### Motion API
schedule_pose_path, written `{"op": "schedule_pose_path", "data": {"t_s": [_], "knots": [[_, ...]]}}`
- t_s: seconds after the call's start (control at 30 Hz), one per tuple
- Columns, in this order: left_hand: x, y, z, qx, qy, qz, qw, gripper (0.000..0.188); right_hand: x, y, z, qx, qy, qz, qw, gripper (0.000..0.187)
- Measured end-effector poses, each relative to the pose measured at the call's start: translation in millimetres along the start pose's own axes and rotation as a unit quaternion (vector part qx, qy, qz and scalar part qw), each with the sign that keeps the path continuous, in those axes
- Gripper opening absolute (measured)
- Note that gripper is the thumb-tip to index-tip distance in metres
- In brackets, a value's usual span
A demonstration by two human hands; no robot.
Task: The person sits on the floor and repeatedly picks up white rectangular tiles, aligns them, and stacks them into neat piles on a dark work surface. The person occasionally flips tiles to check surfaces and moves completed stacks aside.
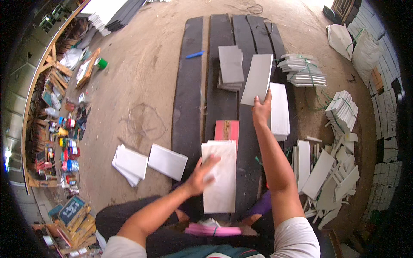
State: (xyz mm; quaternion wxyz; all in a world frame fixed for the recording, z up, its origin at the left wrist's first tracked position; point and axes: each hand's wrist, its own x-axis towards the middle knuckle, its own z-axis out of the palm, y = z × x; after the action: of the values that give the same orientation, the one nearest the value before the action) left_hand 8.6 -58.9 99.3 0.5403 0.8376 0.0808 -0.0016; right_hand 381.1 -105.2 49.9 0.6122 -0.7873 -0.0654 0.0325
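My right hand (261, 111) grips the near end of a thin white panel (259, 77), thumb on its top face and fingers at its right edge. That panel is above a stack of white panels (280, 112) on the right of the black plank table (187, 94). Slightly blurred, my left hand (201, 177) lies with fingers outstretched against another white panel stack (223, 189), close to my body. A pink-red block with a brown middle strip (221, 128) shows just beyond this stack. Farther off sits a pile of greyish panels (231, 64).
A blue tool (195, 54) lies on the table's far left. White panels (167, 161) rest on the floor at left. Tied bundles (303, 69) and a heap of loose offcuts (331, 185) flank the right side. Paint jars (69, 152) line the left wall.
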Motion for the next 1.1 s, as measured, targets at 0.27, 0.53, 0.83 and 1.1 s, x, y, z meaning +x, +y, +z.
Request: {"op": "schedule_pose_path", "data": {"t_s": [0.27, 0.53, 0.83, 1.1], "knots": [[-3.0, 4.1, -39.3, -0.585, 0.158, -0.072, 0.793, 0.069, -153.5, -79.2, -83.4, 0.129, -0.175, -0.031, 0.976, 0.065], [-34.3, -27.5, -62.4, -0.487, 0.162, -0.076, 0.855, 0.083, -244.0, -125.3, -122.7, 0.152, -0.207, 0.034, 0.966, 0.065], [-42.5, 16.0, -71.6, -0.659, 0.223, -0.129, 0.707, 0.113, -326.2, -108.7, -113.3, 0.115, -0.311, 0.037, 0.943, 0.067], [-52.2, 17.1, -86.4, -0.654, 0.224, -0.083, 0.718, 0.095, -341.6, -81.7, -56.4, 0.038, -0.277, -0.081, 0.957, 0.063]]}}
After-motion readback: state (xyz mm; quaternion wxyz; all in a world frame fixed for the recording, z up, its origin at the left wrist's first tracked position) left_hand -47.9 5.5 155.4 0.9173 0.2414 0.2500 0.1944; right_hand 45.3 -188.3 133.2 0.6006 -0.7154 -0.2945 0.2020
